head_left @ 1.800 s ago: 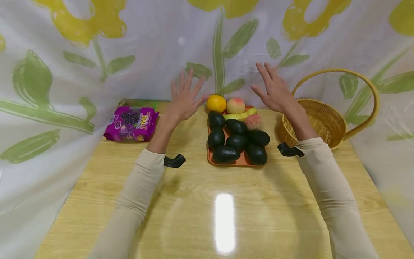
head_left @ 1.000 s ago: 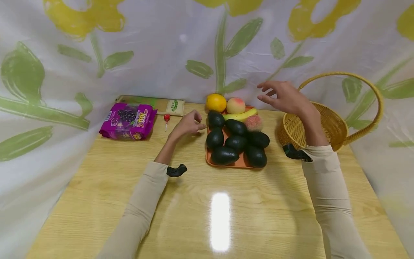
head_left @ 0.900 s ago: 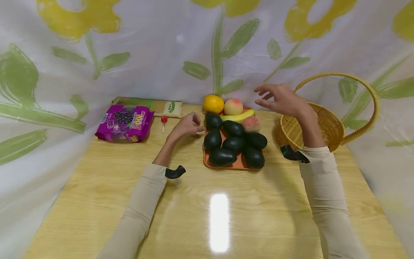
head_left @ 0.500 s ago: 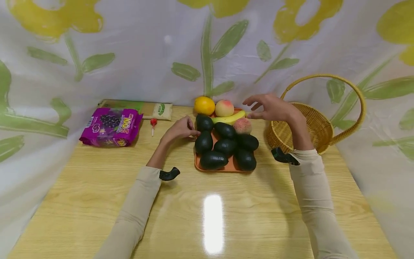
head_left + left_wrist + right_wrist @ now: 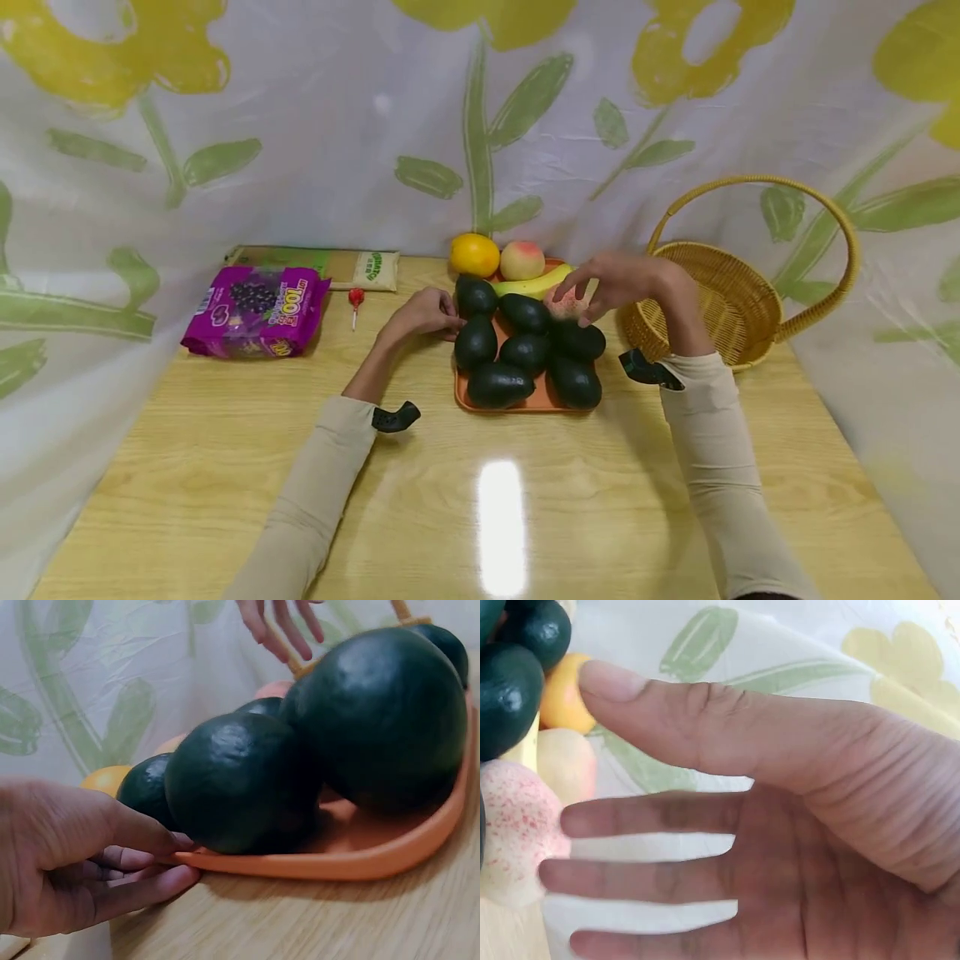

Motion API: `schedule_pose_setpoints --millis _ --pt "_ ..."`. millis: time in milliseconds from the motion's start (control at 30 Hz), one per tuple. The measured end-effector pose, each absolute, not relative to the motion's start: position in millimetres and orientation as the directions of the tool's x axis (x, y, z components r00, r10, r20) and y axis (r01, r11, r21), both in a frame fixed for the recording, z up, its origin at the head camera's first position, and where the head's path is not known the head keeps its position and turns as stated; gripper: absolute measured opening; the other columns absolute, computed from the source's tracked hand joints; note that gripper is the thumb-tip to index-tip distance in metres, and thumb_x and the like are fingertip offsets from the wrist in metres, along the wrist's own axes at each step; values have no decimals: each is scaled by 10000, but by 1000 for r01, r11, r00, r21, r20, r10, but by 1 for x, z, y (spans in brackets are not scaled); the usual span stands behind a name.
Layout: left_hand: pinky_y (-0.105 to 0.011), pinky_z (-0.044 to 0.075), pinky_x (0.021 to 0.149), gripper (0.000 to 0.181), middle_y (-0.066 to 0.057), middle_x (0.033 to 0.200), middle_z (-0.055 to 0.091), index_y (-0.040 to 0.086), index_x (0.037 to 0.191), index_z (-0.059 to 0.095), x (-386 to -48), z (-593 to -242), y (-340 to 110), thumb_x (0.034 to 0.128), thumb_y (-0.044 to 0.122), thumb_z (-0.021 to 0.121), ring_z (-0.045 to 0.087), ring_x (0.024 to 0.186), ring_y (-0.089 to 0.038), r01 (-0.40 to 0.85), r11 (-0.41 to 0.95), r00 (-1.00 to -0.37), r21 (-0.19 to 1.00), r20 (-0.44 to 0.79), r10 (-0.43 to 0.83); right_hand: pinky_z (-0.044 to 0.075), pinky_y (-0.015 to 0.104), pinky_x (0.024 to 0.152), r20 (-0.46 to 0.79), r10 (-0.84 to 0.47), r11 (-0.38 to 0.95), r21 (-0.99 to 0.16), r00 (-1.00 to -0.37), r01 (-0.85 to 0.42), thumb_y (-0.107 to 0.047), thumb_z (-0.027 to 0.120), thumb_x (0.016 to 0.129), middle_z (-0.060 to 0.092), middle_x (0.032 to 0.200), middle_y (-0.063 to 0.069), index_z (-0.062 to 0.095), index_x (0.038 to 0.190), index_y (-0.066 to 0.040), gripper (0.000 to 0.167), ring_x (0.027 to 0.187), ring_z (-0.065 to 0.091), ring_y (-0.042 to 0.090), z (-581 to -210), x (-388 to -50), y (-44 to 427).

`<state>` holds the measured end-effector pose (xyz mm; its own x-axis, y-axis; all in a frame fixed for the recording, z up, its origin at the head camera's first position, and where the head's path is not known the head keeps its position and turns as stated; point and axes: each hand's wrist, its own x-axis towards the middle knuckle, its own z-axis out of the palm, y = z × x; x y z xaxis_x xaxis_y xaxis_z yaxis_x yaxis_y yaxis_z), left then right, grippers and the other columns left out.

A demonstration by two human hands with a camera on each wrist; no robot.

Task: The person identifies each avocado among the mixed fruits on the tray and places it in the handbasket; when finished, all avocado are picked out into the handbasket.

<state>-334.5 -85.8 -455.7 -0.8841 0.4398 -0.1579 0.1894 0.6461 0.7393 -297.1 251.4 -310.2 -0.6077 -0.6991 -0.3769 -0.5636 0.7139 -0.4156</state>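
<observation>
My left hand (image 5: 423, 315) is at the left side of an orange tray (image 5: 534, 409). In the left wrist view, its thumb lies over the tray's rim (image 5: 360, 864) and its fingers beneath, pinching it. Several dark green avocados (image 5: 501, 385) fill the tray's front, with a banana (image 5: 531, 287) behind. My right hand (image 5: 626, 279) hovers with parted fingers over a speckled pink peach (image 5: 564, 307), partly covering it in the head view. The right wrist view shows the fingertips near that peach (image 5: 514, 832), the palm holding nothing.
A wicker basket (image 5: 759, 329) with a tall handle stands at the right. An orange (image 5: 474, 255) and a smooth peach (image 5: 522, 261) sit at the tray's back. Leftward lie a red lollipop (image 5: 356, 297), a purple grape-printed bag (image 5: 258, 312) and a flat packet (image 5: 375, 269).
Both hands were raised with fingers spread. The left has come down to the tray's left edge and pinched it; the right has lowered towards the speckled peach. The head view has shifted.
</observation>
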Motion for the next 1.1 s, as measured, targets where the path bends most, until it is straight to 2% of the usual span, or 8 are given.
schedule_pose_setpoints --millis 133,233,333,533,633,767,867,1100 --pt "-162 562 656 216 -54 826 679 -6 941 686 -334 -454 -85 908 182 788 682 627 -67 150 625 -868 766 -201 454 591 381 925 -457 -690 723 -399 -562 -564 -202 811 918 742 1260 132 699 1346 -108 452 1161 687 324 -316 -302 247" --pt "-154 561 638 208 -38 789 689 -12 939 695 -332 -452 -84 916 177 780 680 610 -47 126 623 -858 772 -230 459 595 331 756 -531 -627 778 -377 -570 -503 -174 807 916 771 1096 119 712 1338 -119 437 948 708 239 -319 -303 243" --pt "-152 563 618 193 -25 743 686 -20 928 696 -331 -451 -84 922 156 776 683 594 -46 81 620 -855 780 -265 446 600 311 695 -595 -528 848 -333 -606 -412 -179 814 908 756 1113 81 709 1357 -174 461 877 662 152 -322 -303 238" --pt "-174 601 619 262 -70 852 633 -26 1019 581 -332 -452 -81 905 104 778 681 609 -62 11 593 -858 805 -297 418 663 442 853 -672 -443 897 -336 -593 -289 -165 822 902 624 1421 194 685 1389 -175 505 1124 685 231 -330 -304 230" --pt "-192 620 636 301 -100 922 601 -24 1057 537 -333 -452 -79 897 77 772 671 638 -73 8 562 -863 827 -278 421 667 435 810 -658 -441 898 -328 -610 -294 -138 833 886 613 1437 198 712 1353 -154 483 1086 678 216 -332 -306 228" --pt "-198 622 637 272 -99 913 600 -18 1035 547 -334 -452 -75 900 69 766 662 644 -79 21 562 -863 827 -269 428 641 368 688 -642 -424 906 -293 -638 -307 -111 845 857 646 1390 174 751 1298 -162 454 933 632 162 -335 -306 225" --pt "-191 617 640 263 -94 908 596 -13 1021 557 -334 -454 -75 904 84 771 659 649 -80 24 568 -863 823 -270 428 633 362 659 -640 -416 909 -280 -646 -308 -92 848 842 638 1396 174 750 1298 -155 471 921 613 168 -337 -304 223" --pt "-184 614 650 272 -106 922 595 -31 1051 556 -331 -453 -81 922 89 762 676 654 -79 7 546 -856 838 -277 436 659 471 792 -637 -414 910 -302 -650 -284 -80 878 807 567 1465 187 708 1348 -145 571 1252 584 316 -341 -300 223"
